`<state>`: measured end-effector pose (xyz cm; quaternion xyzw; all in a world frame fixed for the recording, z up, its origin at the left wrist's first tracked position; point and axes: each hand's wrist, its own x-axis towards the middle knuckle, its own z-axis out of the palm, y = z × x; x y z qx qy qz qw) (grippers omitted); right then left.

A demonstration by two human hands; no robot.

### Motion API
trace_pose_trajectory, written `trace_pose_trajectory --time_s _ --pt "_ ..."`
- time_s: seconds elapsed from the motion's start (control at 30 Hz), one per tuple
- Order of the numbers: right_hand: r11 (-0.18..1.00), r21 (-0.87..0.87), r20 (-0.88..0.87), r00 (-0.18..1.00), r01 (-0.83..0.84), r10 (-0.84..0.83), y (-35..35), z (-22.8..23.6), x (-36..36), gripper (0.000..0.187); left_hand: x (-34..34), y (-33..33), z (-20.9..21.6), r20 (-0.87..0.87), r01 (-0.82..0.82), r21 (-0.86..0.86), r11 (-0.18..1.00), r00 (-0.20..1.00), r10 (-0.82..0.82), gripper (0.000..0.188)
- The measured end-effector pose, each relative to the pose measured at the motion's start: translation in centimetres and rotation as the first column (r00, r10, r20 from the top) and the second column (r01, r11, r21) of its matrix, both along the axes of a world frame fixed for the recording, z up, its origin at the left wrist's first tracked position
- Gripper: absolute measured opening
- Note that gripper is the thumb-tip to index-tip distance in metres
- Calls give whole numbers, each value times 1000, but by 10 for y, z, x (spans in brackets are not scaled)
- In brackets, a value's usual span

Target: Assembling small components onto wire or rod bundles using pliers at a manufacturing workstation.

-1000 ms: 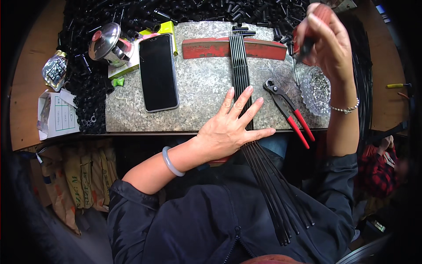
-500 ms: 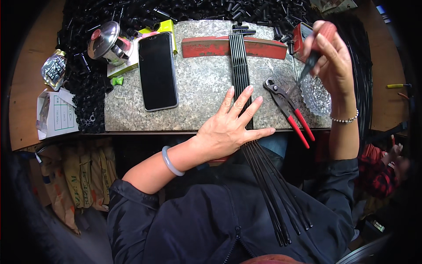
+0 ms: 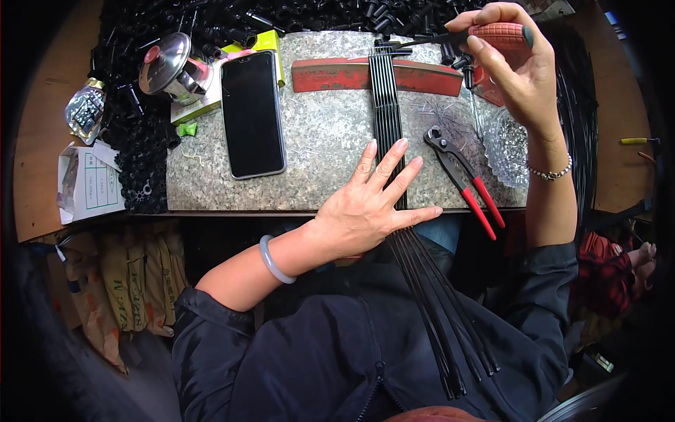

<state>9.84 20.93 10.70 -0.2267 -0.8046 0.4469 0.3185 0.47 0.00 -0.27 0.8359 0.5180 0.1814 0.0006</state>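
Note:
A bundle of thin black rods [image 3: 386, 112] lies across a red metal bar [image 3: 429, 77]. Its lower ends fan out over my lap. My left hand [image 3: 362, 204] rests flat on the bundle near the table's front edge, fingers spread, pressing on the rods. Up at the right, my right hand [image 3: 527, 77] is closed around a red-handled tool [image 3: 500, 35] with a thin dark shaft. That shaft points left toward the rods' far ends; whether it touches them I cannot tell. Pliers with red grips [image 3: 460, 176] lie right of the rods.
A black phone [image 3: 253, 116] and a lidded metal pot [image 3: 172, 67] stand left on the stone slab [image 3: 323, 155]. Heaps of black parts [image 3: 309, 15] line the back. A small carton [image 3: 91, 183] sits at left, a clear plastic tray [image 3: 508, 148] at right. Another person's hand [image 3: 643, 257] shows far right.
My right hand has risen and turned the tool from slanting down over the slab to nearly level, pointing left at the rods' far ends. My left hand stays in place.

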Motion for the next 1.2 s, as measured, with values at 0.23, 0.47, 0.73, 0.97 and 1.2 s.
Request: trace_pose_trajectory --time_s 0.23,0.47,0.73,0.97,1.2 --pt "638 457 -681 218 -619 699 40 -43 -38 17 1 1 1 -7 5 4 1000 1000 -5 46" --pt "998 39 -12 998 -58 59 -11 8 0 17 -3 -2 0 -12 -9 -8 1000 1000 9 45" --pt "908 117 -408 814 -403 414 1 -6 -14 12 -3 0 1 3 12 -8 1000 1000 -12 46" --pt "895 446 256 961 -23 -103 -33 35 -8 14 0 1 1 -3 17 1 1000 1000 -17 47" --pt "908 371 379 924 -195 44 -29 48 -6 17 0 2 0 -12 13 9 1000 1000 -13 47"
